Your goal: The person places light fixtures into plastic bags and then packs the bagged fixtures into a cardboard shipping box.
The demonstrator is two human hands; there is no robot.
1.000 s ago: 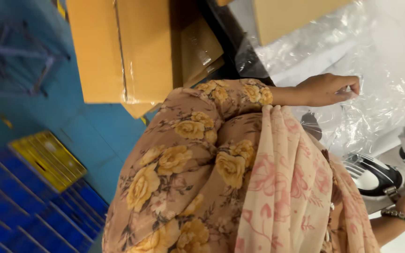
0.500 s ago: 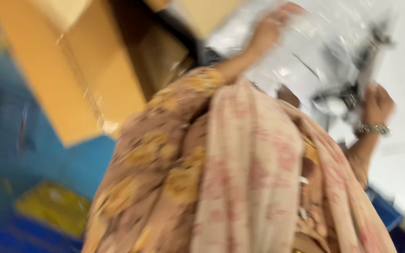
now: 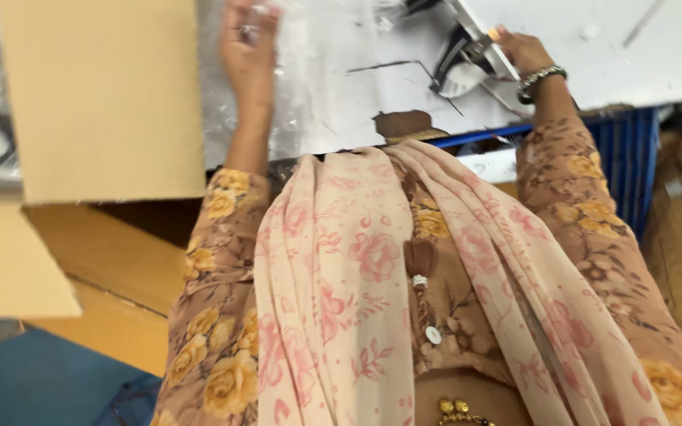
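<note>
- Pressing my left hand [image 3: 248, 43] flat, fingers loose, onto the clear plastic sheet [image 3: 317, 87].
- My right hand [image 3: 518, 51] grips a black-and-white shoe [image 3: 467, 67], just left of it on the white table [image 3: 641, 55].
- A cardboard box [image 3: 100, 95] stands left of my left hand.

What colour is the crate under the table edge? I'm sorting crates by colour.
Blue, seen in the head view: the crate sits below the white table.

A: Which item is gripped at the white table [image 3: 657, 47]?

B: A black-and-white moulded part [image 3: 461, 65], tilted on the table top near its front edge, is gripped by the right hand [image 3: 524, 49].

A: And the clear plastic film [image 3: 317, 87]?

B: It is spread flat on the table, left of the part, and touched by the left hand [image 3: 248, 49].
</note>
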